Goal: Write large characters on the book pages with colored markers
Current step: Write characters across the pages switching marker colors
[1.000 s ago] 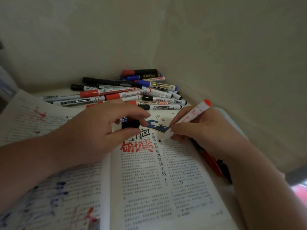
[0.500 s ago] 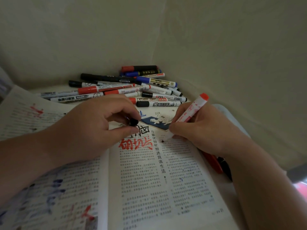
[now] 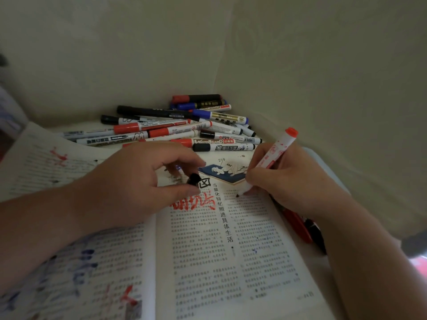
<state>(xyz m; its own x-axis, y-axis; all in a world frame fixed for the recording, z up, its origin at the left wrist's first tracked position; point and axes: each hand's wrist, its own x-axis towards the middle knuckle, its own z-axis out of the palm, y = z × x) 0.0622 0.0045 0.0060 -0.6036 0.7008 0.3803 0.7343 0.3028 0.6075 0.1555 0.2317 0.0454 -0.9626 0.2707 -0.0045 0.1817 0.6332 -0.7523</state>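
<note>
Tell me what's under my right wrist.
A red marker and a black marker lie beside the book, partly showing. The right hand covers their upper ends, so caps or tips cannot be seen.

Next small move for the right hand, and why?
Probably drag the marker down the book page to start a large stroke: the right hand grips it tip-down at the print beside the red characters, and the left hand pinches the black cap clear of it.
</note>
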